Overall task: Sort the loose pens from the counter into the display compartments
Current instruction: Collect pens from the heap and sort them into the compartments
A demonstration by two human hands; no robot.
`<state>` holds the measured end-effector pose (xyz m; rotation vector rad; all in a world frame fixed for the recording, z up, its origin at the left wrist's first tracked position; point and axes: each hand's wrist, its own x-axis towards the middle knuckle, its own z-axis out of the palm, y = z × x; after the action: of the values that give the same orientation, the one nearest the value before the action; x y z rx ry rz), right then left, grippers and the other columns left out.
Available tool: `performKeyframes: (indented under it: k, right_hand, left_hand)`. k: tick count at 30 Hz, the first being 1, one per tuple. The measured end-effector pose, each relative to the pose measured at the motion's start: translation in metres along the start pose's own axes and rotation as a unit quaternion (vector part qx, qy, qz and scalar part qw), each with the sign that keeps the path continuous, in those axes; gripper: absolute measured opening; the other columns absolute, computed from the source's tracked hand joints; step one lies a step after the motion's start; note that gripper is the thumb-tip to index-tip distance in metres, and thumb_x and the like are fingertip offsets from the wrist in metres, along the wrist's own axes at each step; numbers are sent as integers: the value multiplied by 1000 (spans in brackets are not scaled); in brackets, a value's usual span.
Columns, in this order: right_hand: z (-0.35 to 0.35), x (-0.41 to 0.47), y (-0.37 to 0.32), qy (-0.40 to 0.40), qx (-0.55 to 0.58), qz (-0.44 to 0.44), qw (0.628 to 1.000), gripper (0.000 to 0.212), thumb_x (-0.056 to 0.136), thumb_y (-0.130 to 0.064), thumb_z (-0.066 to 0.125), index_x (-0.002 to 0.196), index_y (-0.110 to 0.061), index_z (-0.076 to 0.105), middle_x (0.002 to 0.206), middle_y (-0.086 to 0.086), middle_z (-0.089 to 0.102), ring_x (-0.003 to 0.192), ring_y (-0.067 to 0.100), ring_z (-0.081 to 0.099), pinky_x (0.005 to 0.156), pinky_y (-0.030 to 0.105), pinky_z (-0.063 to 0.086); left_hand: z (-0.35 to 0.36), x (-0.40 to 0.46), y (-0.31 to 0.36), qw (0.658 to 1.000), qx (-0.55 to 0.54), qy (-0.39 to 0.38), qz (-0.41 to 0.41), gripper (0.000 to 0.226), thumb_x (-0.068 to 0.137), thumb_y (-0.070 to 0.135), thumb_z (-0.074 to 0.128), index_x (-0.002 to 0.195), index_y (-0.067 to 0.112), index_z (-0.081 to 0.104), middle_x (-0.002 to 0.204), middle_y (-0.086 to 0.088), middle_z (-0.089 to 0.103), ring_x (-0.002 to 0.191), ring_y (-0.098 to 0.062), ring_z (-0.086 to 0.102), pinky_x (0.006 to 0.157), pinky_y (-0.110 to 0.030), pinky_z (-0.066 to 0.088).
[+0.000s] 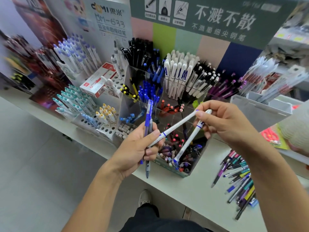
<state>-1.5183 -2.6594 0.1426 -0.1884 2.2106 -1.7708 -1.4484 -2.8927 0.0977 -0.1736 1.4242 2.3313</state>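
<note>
My left hand [142, 148]: it holds a blue pen [148, 118] and a grey pen [147, 166] standing up, and my thumb pinches one end of a white pen [175, 127].
My right hand [224, 123]: my fingers pinch the other end of that white pen, and they grip a second white pen [189, 141] that points down.
Second white pen: its low tip is over the front part of the clear display box [197, 158].
Loose pens [240, 178]: a pile lies on the white counter [192, 186], to the right of the box.
Display box: its parts are full of pens, sorted by colour.
</note>
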Motion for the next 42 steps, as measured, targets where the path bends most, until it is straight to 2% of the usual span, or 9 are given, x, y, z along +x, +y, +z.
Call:
performKeyframes:
  k: [3,6,10,15,23,27,31,36,42]
  right_hand:
    - [-5,-13,-8,85,-165,-86,979,20,94,-16,69,113,-23,66,71,4,69,51,15,57,50,29,53]
    - [13,-19,-23,26,-319,-160,934,34,91,-23,74,123,-33,67,73,-8,67,57,7,56,59,18,49]
    - [43,-16,-23,-17,-448,-277,850,16,94,-24,59,98,-14,71,79,3,62,70,26,60,62,42,54]
    - [33,-4,-32,19,-380,-234,895,12,99,-26,61,90,-19,63,78,-7,59,73,9,54,69,26,46]
    - [37,14,-45,-64,-314,-159,934,9,95,-32,66,92,-25,71,68,-10,62,63,5,56,57,17,42]
    - [0,31,-75,142,-231,-267,925,13,98,-16,63,108,-17,72,81,-8,68,61,10,62,54,22,50]
    - [-29,64,-121,287,-203,-372,859,16,102,-16,56,111,-9,67,85,7,68,65,12,63,58,23,52]
    - [-7,111,-133,197,-401,-270,853,14,102,-17,59,106,-13,72,88,-4,66,79,10,60,69,6,43]
    - [17,129,-136,54,-508,-180,841,22,105,-23,53,104,-10,70,96,0,62,82,17,60,84,29,48]
  left_hand:
    - [10,2,6,996,55,63,21,14,101,16,55,92,16,44,74,-5,54,46,-6,29,41,-15,26]
    - [20,3,11,993,71,91,18,18,99,14,58,90,18,43,68,-4,57,51,-11,26,41,-16,23]
    - [36,4,23,991,73,99,49,17,96,25,61,93,17,47,65,-6,57,47,-10,27,40,-16,22]
    - [38,10,45,980,57,100,162,41,77,54,63,87,16,55,78,-4,61,42,-7,27,37,-17,23]
    - [34,27,62,933,156,138,293,40,72,23,77,85,17,40,91,-11,76,41,-6,46,48,-13,40]
    - [26,39,68,929,111,189,297,33,88,4,70,85,17,39,88,-5,72,51,-11,58,52,-19,45]
    - [20,57,84,935,90,193,285,35,93,-8,61,85,16,38,92,-13,66,52,-5,57,48,-14,42]
    - [17,76,103,934,85,167,304,36,92,-6,64,84,18,39,91,-8,67,65,-7,62,53,-11,44]
    - [17,90,124,915,114,167,349,38,89,-2,70,84,20,40,97,-12,69,74,-13,62,60,-14,44]
